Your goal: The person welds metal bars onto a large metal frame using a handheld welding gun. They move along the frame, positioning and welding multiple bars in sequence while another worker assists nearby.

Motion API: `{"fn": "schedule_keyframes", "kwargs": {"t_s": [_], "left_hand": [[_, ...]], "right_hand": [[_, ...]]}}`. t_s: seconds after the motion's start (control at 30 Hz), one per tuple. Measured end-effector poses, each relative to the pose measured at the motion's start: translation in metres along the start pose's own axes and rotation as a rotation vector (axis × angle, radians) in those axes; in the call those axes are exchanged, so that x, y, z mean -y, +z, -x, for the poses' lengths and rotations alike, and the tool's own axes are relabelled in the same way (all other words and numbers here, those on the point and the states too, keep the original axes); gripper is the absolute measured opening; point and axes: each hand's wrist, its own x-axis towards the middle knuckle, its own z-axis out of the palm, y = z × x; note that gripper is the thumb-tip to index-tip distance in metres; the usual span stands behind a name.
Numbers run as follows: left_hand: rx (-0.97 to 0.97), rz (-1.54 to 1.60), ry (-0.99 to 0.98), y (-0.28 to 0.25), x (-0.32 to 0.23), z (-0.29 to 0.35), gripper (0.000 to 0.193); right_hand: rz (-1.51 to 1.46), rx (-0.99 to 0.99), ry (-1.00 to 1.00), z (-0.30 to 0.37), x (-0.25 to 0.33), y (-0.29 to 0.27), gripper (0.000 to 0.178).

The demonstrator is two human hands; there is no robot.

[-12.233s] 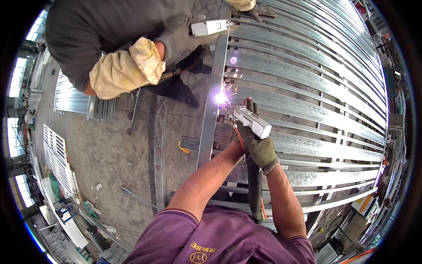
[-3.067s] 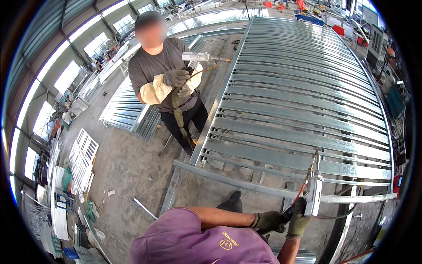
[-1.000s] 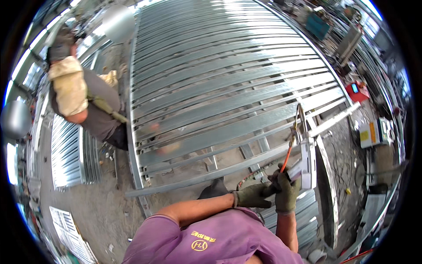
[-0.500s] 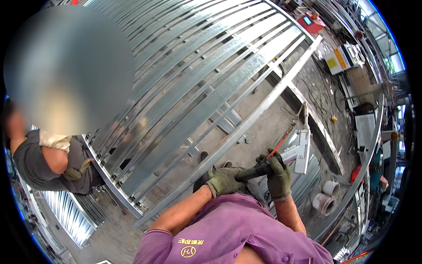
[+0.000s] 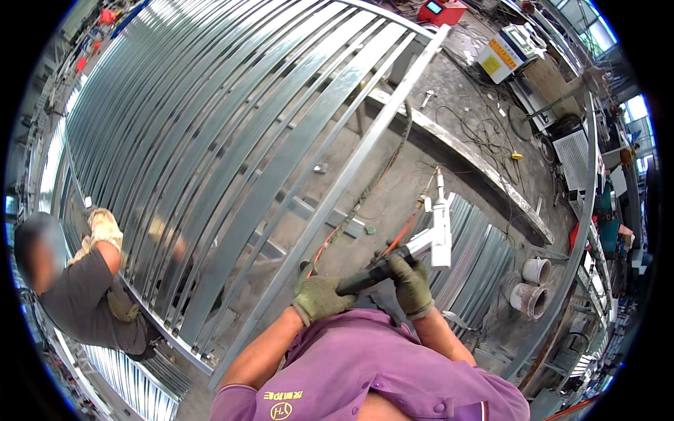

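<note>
A handheld welding gun (image 5: pixel 441 235) with a white angled head and a black handle is held across my front, its nozzle pointing away from me. My left hand (image 5: pixel 324 300), in an olive knit glove, is closed round the rear of the handle. Farther forward, near the white head, my right hand (image 5: pixel 411 286) in a matching glove grips the same handle. An orange cable (image 5: pixel 406 228) runs beside the gun. Ahead and to the left lies a large panel of galvanized metal slats (image 5: pixel 270 196). Its near outer rail (image 5: pixel 365 149) passes left of the gun, apart from it.
At the far left another person's gloved hand (image 5: pixel 105 230) is by the panel's end. A long steel beam (image 5: pixel 484 165) and a stack of metal strips (image 5: pixel 484 263) lie to the right, near white buckets (image 5: pixel 537 270). A white machine (image 5: pixel 502 56) and loose cables stand farther back.
The gun and both my hands have shifted left in view, and the whole scene has turned with the camera. Both hands keep hold of the handle. The other person appears farther from me.
</note>
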Motion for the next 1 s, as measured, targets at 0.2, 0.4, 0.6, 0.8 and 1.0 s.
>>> {"fn": "schedule_keyframes", "kwargs": {"t_s": [0.2, 0.4, 0.6, 0.8, 1.0], "left_hand": [[-0.121, -0.211, -0.106, 0.011, -0.055, -0.063, 0.051], [-0.272, -0.14, -0.171, 0.014, -0.118, -0.121, 0.055], [-0.258, 0.036, -0.274, -0.002, -0.175, -0.182, 0.058], [-0.203, 0.153, -0.272, -0.019, -0.242, -0.258, 0.061], [0.017, 0.257, -0.222, -0.048, -0.286, -0.389, 0.066]], "right_hand": [[0.582, 0.125, -0.022, -0.04, 0.05, -0.114, 0.047], [0.553, 0.185, -0.065, -0.05, 0.128, -0.204, 0.059], [0.718, 0.147, -0.243, -0.089, 0.183, -0.257, 0.055], [0.504, 0.074, -0.147, -0.116, 0.209, -0.27, 0.049], [0.269, 0.175, 0.134, -0.203, 0.263, -0.306, 0.047]]}}
